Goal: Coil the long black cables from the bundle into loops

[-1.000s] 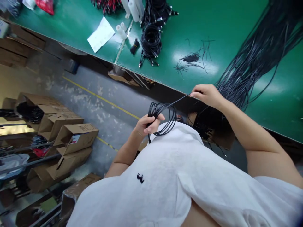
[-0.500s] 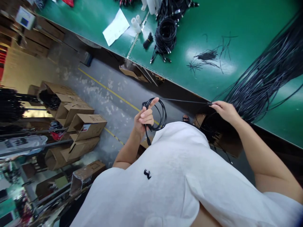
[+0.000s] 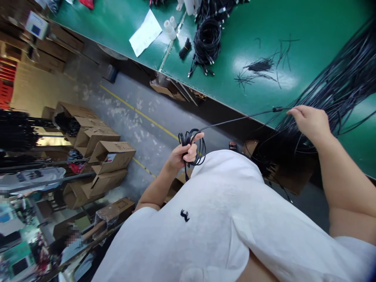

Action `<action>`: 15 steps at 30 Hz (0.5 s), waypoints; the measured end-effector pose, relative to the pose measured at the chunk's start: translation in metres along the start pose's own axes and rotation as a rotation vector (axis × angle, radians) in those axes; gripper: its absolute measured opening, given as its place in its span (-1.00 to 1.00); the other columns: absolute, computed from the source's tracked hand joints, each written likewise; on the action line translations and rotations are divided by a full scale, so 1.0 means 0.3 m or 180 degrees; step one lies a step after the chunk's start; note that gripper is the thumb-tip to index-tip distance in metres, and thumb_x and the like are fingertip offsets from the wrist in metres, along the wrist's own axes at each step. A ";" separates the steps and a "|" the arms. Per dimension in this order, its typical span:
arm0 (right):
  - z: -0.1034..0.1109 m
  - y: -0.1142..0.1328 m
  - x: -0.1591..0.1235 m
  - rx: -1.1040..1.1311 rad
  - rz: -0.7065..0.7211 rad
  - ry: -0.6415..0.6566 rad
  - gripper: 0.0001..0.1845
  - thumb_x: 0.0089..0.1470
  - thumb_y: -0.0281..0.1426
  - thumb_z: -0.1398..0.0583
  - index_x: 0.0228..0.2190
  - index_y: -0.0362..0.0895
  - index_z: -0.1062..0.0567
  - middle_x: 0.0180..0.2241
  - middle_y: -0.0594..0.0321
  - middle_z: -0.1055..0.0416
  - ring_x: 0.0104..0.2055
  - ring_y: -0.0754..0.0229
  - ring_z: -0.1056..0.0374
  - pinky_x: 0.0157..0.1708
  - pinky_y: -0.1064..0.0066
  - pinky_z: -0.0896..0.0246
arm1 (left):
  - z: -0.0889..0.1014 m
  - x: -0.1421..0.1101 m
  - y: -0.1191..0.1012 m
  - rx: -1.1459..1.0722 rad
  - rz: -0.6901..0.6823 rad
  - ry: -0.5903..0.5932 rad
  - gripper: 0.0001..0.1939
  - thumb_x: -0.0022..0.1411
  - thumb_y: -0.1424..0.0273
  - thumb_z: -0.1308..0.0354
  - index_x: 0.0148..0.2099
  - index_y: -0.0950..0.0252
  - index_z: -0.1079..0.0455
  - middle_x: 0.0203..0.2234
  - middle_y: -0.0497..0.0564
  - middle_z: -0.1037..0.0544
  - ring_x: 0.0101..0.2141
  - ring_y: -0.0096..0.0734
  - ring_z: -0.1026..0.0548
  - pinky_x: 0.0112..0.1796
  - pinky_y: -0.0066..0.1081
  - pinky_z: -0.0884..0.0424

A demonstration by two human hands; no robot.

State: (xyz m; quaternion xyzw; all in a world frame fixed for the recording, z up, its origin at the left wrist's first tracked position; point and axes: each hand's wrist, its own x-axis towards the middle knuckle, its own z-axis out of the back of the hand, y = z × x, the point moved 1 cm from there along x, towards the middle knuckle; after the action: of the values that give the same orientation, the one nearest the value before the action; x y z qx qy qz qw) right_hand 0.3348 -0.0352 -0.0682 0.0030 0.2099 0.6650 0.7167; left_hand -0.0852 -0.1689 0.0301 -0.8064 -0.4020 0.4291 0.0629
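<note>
L hand is wrapped round a blk coil, index finger sticking out, loops loose. R hand pinches the far end w/ fingertips, just past a plug. Cable runs nearly straight btw hands, in the air by the desk edge. Other end dangles below L hand.

Risks (my judgement):
1. L grip looks light; a hard pull from R hand could tighten loops or yank them out of shape.
2. R pinch is fingertips only, so the end could slip & the plug whip back.
3. R hand overlaps the strand pile in view, can't tell if touching. If close, plug could snag strands & drag some off desk.
4. Dangling end could poke thru loops → tangle.
5. Loops look uneven; if fingers relax, they could fan out & drop twd floor.
</note>
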 end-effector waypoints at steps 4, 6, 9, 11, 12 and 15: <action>-0.022 0.064 -0.021 -0.0516 0.0242 0.0396 -0.61 0.29 -0.21 -0.07 -0.02 -0.12 -0.55 -0.05 -0.01 -0.52 -0.21 0.07 -0.34 -0.33 0.33 0.04 | -0.016 -0.002 0.018 0.0272 -0.0110 0.0397 -0.38 0.18 0.43 -0.18 0.30 0.19 -0.23 -0.57 -0.15 -0.44 -0.75 -0.66 -0.25 -0.68 -0.60 -0.12; -0.040 0.091 -0.048 -0.0681 0.0473 0.0609 -0.59 0.30 -0.18 -0.06 0.02 -0.08 -0.52 -0.07 0.02 -0.52 -0.23 0.09 -0.35 -0.39 0.36 0.08 | -0.028 0.000 0.012 0.0290 -0.0190 0.0522 -0.40 0.19 0.41 -0.16 0.29 0.22 -0.25 -0.61 -0.16 -0.43 -0.77 -0.64 -0.24 -0.70 -0.59 -0.13; -0.050 0.128 -0.107 -0.1013 0.0800 0.0458 -0.59 0.34 -0.19 0.01 0.03 -0.07 -0.47 -0.11 0.07 -0.53 -0.26 0.12 -0.39 -0.48 0.39 0.16 | -0.034 0.011 -0.007 0.0055 -0.0345 0.0154 -0.51 0.26 0.48 -0.06 0.24 0.24 -0.31 -0.70 -0.23 -0.32 -0.78 -0.69 -0.20 -0.71 -0.66 -0.10; -0.040 0.174 -0.167 -0.1358 0.1165 0.0476 -0.63 0.34 -0.25 0.03 -0.09 -0.12 -0.51 -0.15 0.07 -0.52 -0.27 0.12 -0.40 -0.51 0.39 0.21 | -0.031 0.030 -0.009 -0.0029 -0.0367 -0.0249 -0.59 0.30 0.52 -0.01 0.17 0.26 -0.36 -0.64 -0.19 -0.41 -0.68 -0.69 -0.37 -0.62 -0.70 -0.24; -0.031 0.209 -0.203 -0.1463 0.1423 0.0672 -0.64 0.33 -0.29 0.02 -0.19 -0.14 -0.53 -0.19 0.07 -0.52 -0.27 0.12 -0.41 -0.51 0.39 0.21 | -0.028 0.044 -0.003 0.0021 -0.0333 -0.0363 -0.63 0.30 0.51 -0.02 0.12 0.28 -0.39 -0.54 -0.13 -0.51 -0.56 -0.66 -0.49 -0.52 -0.68 -0.35; 0.019 0.354 -0.310 -0.0959 0.2457 0.1659 -0.65 0.28 -0.31 -0.05 -0.42 -0.15 -0.53 -0.34 0.13 -0.52 -0.31 0.17 -0.42 -0.48 0.41 0.09 | -0.026 0.103 0.037 0.0456 -0.0260 -0.0156 -0.77 0.27 0.47 -0.14 -0.03 0.35 -0.46 -0.21 0.09 -0.64 -0.17 -0.36 -0.61 -0.11 -0.41 -0.49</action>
State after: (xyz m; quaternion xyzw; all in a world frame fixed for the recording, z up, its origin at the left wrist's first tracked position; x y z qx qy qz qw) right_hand 0.2330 -0.1101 -0.0053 -0.1898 0.2673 0.8837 0.3340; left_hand -0.0633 -0.1528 0.0100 -0.7721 -0.4042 0.4734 0.1280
